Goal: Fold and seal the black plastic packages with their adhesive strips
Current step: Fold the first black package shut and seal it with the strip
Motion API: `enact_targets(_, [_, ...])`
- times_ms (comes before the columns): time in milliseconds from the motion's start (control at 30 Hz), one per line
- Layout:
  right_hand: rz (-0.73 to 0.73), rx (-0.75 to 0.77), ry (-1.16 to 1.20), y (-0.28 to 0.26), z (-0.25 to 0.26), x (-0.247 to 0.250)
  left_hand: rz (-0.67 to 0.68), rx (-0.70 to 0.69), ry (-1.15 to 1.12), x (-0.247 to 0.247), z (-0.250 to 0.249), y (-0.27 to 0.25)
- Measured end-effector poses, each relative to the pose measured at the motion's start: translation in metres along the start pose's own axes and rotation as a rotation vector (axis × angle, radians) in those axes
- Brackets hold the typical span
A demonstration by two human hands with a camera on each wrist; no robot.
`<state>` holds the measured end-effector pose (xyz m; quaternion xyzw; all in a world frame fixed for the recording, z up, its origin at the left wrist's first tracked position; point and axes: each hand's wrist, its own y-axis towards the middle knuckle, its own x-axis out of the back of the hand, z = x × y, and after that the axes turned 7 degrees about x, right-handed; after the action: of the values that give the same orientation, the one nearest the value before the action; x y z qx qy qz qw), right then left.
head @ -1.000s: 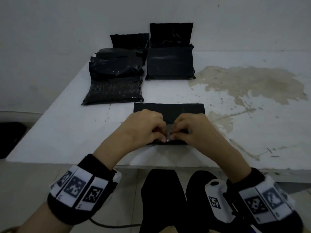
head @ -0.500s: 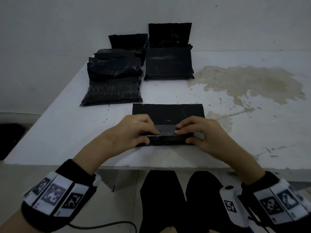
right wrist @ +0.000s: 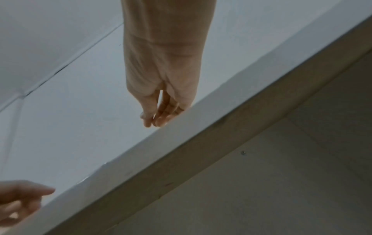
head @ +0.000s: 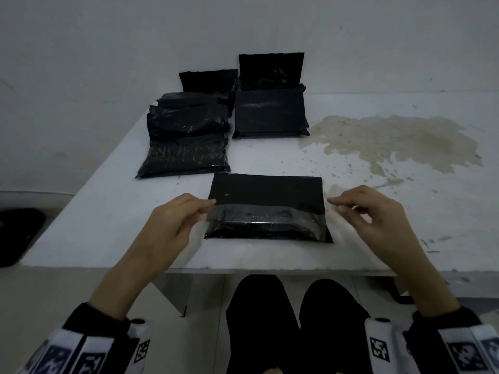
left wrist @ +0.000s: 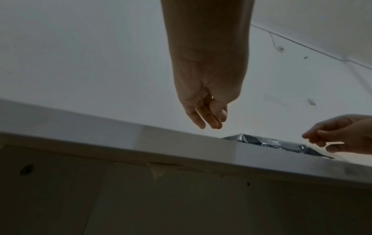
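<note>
A black plastic package [head: 266, 188] lies flat near the front of the white table [head: 89, 225]; its shiny near edge [left wrist: 261, 142] shows in the left wrist view. A clear film strip [head: 267, 218] is stretched across the package's near half, from one hand to the other. My left hand [head: 208, 210] pinches the strip's left end between thumb and forefinger. My right hand [head: 334, 205] pinches the right end beside the package's right edge. Both hands hover just above the table, also seen from below: left hand [left wrist: 211, 122], right hand [right wrist: 154, 120].
Several stacked black packages [head: 186, 139] lie at the back left. Another package [head: 270, 114] with its flap standing up leans at the wall. A brown stain [head: 391, 141] covers the table's right side. The table's front edge [head: 243, 267] is just before my knees.
My hands met at the middle of the package's near edge, then drew apart to its left and right ends. The clear strip now spans between them.
</note>
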<state>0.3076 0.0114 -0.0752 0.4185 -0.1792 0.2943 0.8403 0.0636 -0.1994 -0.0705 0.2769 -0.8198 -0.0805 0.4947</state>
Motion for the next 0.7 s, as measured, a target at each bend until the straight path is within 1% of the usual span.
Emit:
enact_targets(67, [0.090,-0.007,-0.059,-0.002,0.004,-0.008,0.060,0.030,0.010,-0.002,0.001,0.000])
enact_targets(133, [0.194,-0.034,-0.093,-0.004,0.009,-0.020,0.125,0.092,-0.006,-0.005,0.005,0.002])
enact_targets(167, [0.230,-0.034,-0.100,-0.005,0.009,-0.024,0.137,0.115,-0.020,-0.006,0.007,0.003])
enact_targets(233, [0.267,-0.009,-0.110,-0.006,0.008,-0.029,0.118,0.154,-0.049,-0.008,0.011,0.003])
enact_targets(333, [0.254,0.004,-0.104,-0.007,0.002,-0.028,0.082,0.209,-0.083,-0.010,0.013,0.002])
enact_targets(433, [0.229,0.020,-0.096,-0.008,-0.002,-0.025,0.100,0.204,-0.065,-0.011,0.011,-0.002])
enact_targets(500, [0.251,0.057,-0.105,-0.010,-0.006,-0.023,0.110,0.217,-0.067,-0.010,0.010,-0.004])
enact_targets(600, [0.289,0.083,-0.138,-0.017,-0.015,-0.013,0.142,0.337,-0.066,-0.004,0.007,-0.007])
enact_targets(633, [0.289,0.076,-0.144,-0.019,-0.017,-0.009,0.127,0.359,-0.038,-0.002,0.005,-0.008])
enact_targets(667, [0.274,0.066,-0.141,-0.019,-0.017,-0.005,0.081,0.346,-0.003,0.002,0.000,-0.009])
enact_targets(700, [0.245,0.053,-0.134,-0.018,-0.015,-0.002,0.009,0.289,0.028,0.003,-0.009,-0.008])
